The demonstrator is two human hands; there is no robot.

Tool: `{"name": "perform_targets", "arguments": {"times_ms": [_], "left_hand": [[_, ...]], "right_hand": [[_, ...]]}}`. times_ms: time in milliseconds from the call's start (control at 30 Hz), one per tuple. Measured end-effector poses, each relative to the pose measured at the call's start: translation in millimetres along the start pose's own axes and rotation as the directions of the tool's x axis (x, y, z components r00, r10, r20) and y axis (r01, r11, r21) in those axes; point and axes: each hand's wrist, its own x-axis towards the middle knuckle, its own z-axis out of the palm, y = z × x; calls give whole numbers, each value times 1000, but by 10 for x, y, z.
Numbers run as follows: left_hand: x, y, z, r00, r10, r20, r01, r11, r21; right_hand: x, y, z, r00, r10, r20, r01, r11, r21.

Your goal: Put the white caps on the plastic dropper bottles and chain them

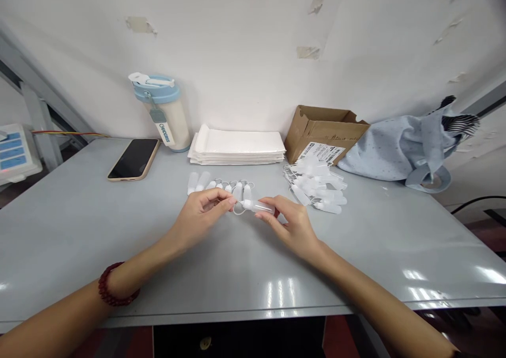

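My right hand (290,221) pinches the body of a small translucent plastic bottle (261,206), which lies sideways above the table with its neck to the left. A thin loop hangs at the neck. My left hand (203,213) is closed at that end, thumb and forefinger on the bottle's cap, mostly hidden by the fingertips. Just behind my hands, a row of similar small bottles (237,190) lies on the table, partly covered by my left hand. To the right is a loose pile of the same bottles (316,184).
White padded envelopes (241,143) are stacked against the wall, beside a blue-lidded tumbler (169,118) and a phone (134,159). An open cardboard box (320,131) and a light blue cloth bag (391,144) stand at the right back of the grey table (190,284).
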Motion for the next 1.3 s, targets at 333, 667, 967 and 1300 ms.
{"name": "perform_targets", "arguments": {"times_ms": [333, 667, 967, 1300], "left_hand": [[18, -39, -34, 990, 57, 129, -62, 998, 33], [62, -39, -127, 959, 20, 284, 23, 988, -149], [25, 12, -109, 937, -12, 349, 144, 924, -354], [39, -23, -121, 893, -86, 442, 268, 890, -369]], "right_hand": [[6, 22, -44, 972, -193, 133, 203, 977, -65], [38, -84, -126, 978, -49, 203, 28, 994, 107], [74, -149, -205, 933, 194, 302, -281, 918, 280], [86, -169, -230, 927, 109, 358, -215, 938, 271]]}}
